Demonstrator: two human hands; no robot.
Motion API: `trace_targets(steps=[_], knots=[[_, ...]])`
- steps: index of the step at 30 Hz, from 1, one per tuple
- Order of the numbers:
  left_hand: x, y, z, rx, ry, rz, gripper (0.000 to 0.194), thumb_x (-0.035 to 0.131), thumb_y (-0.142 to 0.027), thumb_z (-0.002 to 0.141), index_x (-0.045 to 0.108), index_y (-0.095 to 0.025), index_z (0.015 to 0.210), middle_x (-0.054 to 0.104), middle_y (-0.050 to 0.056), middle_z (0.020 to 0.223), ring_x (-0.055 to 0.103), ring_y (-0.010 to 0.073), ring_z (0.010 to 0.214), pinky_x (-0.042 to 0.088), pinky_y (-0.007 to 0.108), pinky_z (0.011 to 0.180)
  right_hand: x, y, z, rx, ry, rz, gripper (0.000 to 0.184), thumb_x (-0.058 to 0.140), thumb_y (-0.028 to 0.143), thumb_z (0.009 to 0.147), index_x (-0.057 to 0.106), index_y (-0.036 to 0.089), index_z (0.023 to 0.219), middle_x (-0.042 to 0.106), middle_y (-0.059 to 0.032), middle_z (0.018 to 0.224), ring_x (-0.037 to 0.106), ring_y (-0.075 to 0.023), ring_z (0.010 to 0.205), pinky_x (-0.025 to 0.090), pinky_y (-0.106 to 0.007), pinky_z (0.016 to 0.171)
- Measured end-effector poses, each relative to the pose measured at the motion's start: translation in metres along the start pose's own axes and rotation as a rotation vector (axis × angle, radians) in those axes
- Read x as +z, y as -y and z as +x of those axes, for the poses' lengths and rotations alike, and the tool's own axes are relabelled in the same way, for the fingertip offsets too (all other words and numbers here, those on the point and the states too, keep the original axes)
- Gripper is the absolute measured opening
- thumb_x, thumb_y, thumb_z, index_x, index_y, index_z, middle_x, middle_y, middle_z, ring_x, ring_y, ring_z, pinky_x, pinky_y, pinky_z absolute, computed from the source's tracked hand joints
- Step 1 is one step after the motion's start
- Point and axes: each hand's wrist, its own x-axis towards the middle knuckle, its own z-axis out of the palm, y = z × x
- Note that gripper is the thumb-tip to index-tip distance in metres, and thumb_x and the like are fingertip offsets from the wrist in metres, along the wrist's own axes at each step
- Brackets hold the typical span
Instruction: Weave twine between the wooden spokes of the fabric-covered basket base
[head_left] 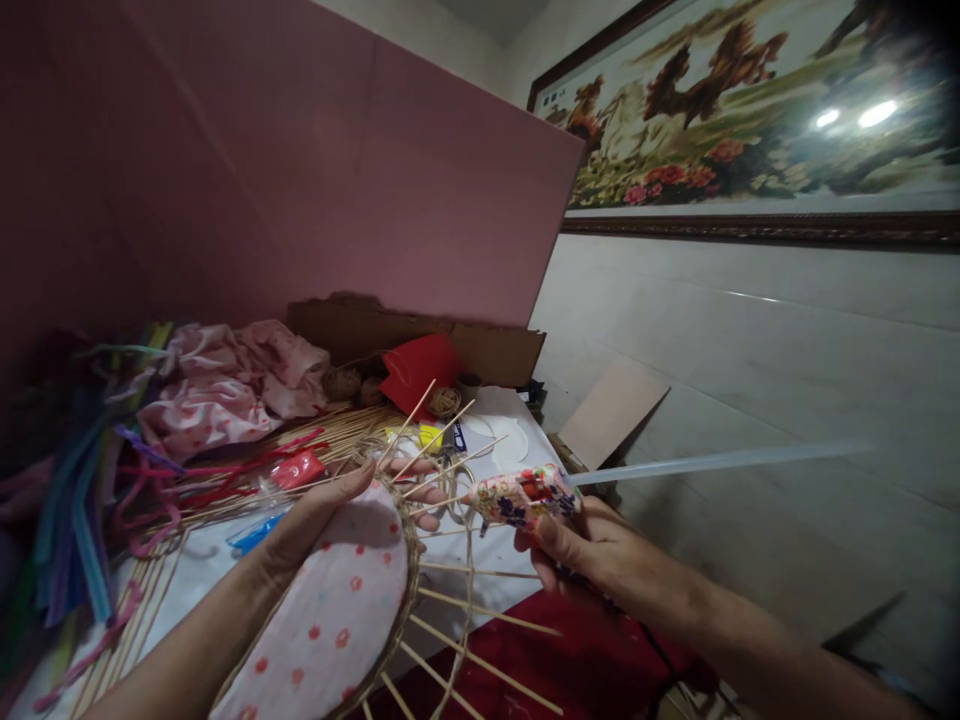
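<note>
My left hand (352, 510) grips the upper edge of a half-round craft piece (337, 600), its thumb on top and its fingers behind. White cloth with red dots covers this piece, and twine runs along its curved rim. Thin wooden sticks (487, 600) fan out from that rim, with a strand of twine crossing several of them. My right hand (570, 550) is wrapped round a flower-patterned hot glue gun (525, 497). A long clear glue stick (712, 462) sticks out of its back. The gun's nozzle points left, close to the sticks near my left fingers; whether it touches them I cannot tell.
Pink dotted cloth (232, 380) and coloured pipe cleaners (75, 520) lie at the left. Behind are bundled sticks (352, 425), red paper (424, 370), a twine ball (445, 402) and a cardboard box (495, 352). A cardboard sheet (615, 415) leans by the tiled wall.
</note>
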Motion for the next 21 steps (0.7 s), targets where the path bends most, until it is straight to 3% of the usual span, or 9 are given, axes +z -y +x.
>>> trace_targets(steps=[8,15,21], knots=[[-0.003,0.002,0.002,-0.009,-0.001,-0.007,0.044,0.051,-0.027,0.083,0.050,-0.013,0.125,0.072,0.018,0.094,0.070,0.0320,0.077,0.052,0.047,0.074,0.000,0.018,-0.003,0.076,-0.036,-0.202,0.059,0.034,0.065,0.083,0.061,0.016,0.063,0.051,-0.0021,0.069,0.049,-0.0112,0.060,0.040,-0.023,0.053],[-0.006,0.002,0.002,-0.018,0.000,0.004,0.044,0.048,-0.026,0.085,0.048,-0.013,0.126,0.073,0.018,0.090,0.070,0.0324,0.078,0.051,0.050,0.077,0.003,0.020,-0.002,0.123,-0.028,-0.107,0.055,0.037,0.066,0.081,0.057,0.017,0.066,0.051,0.0007,0.064,0.044,-0.0087,0.053,0.036,-0.022,0.050],[-0.005,0.003,0.001,-0.016,-0.016,-0.001,0.048,0.053,-0.026,0.082,0.046,-0.014,0.129,0.073,0.016,0.091,0.070,0.0322,0.079,0.051,0.051,0.077,0.003,0.023,-0.001,0.116,-0.016,-0.052,0.053,0.039,0.066,0.081,0.056,0.016,0.071,0.056,-0.0012,0.066,0.050,-0.0110,0.062,0.040,-0.023,0.056]])
